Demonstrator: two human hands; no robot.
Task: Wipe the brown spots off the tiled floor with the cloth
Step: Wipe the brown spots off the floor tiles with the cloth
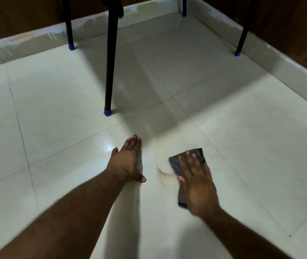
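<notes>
Glossy pale tiled floor (242, 146) under black legs capped in blue.

Left hand (127, 161) lies flat, fingers straight and together, palm on the tile. Right hand (195, 182) presses spread fingers on a dark, flat, rectangular cloth (176, 165), just right of a smeared brown spot (164, 172).

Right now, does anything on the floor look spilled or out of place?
Yes: a brown smear streaks the pale tiled floor beside the dark cloth under the right hand.
</notes>
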